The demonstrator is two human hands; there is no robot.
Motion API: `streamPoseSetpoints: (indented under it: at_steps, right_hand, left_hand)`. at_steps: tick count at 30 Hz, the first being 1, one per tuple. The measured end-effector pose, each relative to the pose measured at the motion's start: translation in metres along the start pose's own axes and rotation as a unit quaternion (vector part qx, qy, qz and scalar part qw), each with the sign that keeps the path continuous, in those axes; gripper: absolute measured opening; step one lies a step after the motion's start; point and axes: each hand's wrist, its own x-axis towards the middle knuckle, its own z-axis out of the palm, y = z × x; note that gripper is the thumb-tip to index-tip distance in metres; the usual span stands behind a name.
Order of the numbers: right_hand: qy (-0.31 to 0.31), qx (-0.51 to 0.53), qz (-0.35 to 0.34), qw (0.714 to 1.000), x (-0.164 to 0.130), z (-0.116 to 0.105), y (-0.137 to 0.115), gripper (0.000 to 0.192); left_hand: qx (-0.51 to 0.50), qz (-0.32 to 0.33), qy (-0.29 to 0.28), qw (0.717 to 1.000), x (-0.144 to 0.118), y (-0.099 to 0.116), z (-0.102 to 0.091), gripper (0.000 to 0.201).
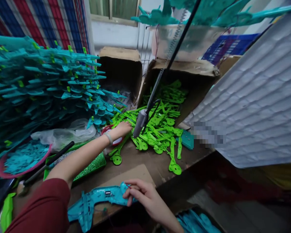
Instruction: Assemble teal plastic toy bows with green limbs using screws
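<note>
Two hands busy — left hand [122, 128] grabbing green parts [157, 129], right hand [142, 194] pinching teal pc [97, 200] w/ fingertips.

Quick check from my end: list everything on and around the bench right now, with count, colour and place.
green plastic pieces: many, bright green, spilling from box onto bench
cardboard boxes: two, brown, at the back
teal parts stack: large pile, teal, left
hanging tool: one, grey, over the green pieces
pink-rimmed basket: one, holding teal bits, far left
green tray: one, under the left forearm
teal plastic part: one, bench front
left hand: on the green pieces
right hand: pinching the teal plastic part
</note>
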Motion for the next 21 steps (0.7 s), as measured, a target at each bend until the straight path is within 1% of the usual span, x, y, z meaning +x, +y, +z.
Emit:
streamPoseSetpoints:
  at_steps: [2,4,6,8,11,15,17,19,20,21]
  right_hand:
    - [0.006,-0.003,0.002,1.0,-0.001,0.003,0.004,0.037]
    - [0.004,-0.002,0.002,1.0,-0.001,0.008,0.009,0.037]
    - [-0.001,-0.005,0.006,1.0,0.001,0.014,0.013,0.036]
    - [-0.003,-0.001,0.013,1.0,0.005,0.019,0.017,0.035]
    - [-0.004,0.014,0.024,1.0,0.012,0.023,0.021,0.036]
    - [-0.003,0.016,0.021,1.0,0.019,0.024,0.024,0.038]
    - [0.0,0.0,0.015,1.0,0.019,0.025,0.027,0.037]
    - [0.016,-0.048,-0.003,0.999,0.017,0.026,0.031,0.033]
    - [0.031,-0.09,-0.024,0.995,0.015,0.025,0.033,0.031]
    - [0.047,-0.142,-0.059,0.987,0.013,0.025,0.034,0.029]
  left_hand:
    - [-0.021,0.008,0.009,1.0,0.006,-0.007,0.0,0.009]
    - [-0.047,0.01,0.04,0.998,0.008,-0.018,-0.006,0.008]
    - [-0.078,0.0,0.092,0.993,0.005,-0.028,-0.015,0.007]
    - [-0.107,-0.029,0.174,0.978,-0.001,-0.036,-0.025,0.012]
    - [-0.149,-0.084,0.311,0.935,-0.007,-0.039,-0.036,0.013]
    - [-0.213,-0.108,0.425,0.873,-0.001,-0.032,-0.047,0.008]
    - [-0.233,-0.128,0.496,0.827,0.002,-0.028,-0.057,0.007]
    - [-0.239,-0.145,0.564,0.777,-0.003,-0.024,-0.072,0.006]
    - [-0.24,-0.143,0.59,0.757,-0.009,-0.022,-0.081,0.006]
    - [-0.238,-0.126,0.61,0.746,-0.019,-0.018,-0.09,0.008]
